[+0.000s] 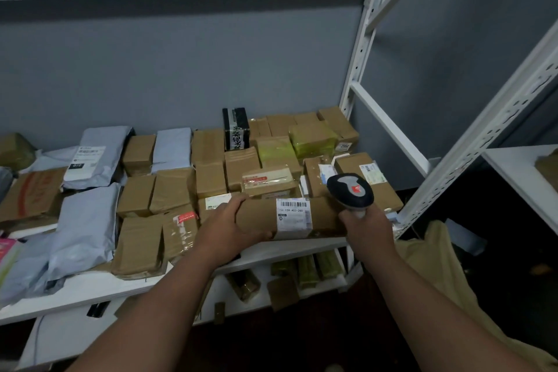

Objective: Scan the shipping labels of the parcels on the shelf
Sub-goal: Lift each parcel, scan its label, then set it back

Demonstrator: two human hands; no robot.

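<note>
Parcel: long brown box (290, 217) lying crosswise at the shelf (90, 287) front edge.
Left hand (232, 223): gripping its left end.
Right hand (367, 228): clutching the scanner (350, 191), hovering at the right end.
Label (293, 218): sitting between both hands, left of the scanner head.

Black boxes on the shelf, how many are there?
1. The black box stands upright at the back of the shelf, among brown parcels. Others may be hidden behind them.
</note>
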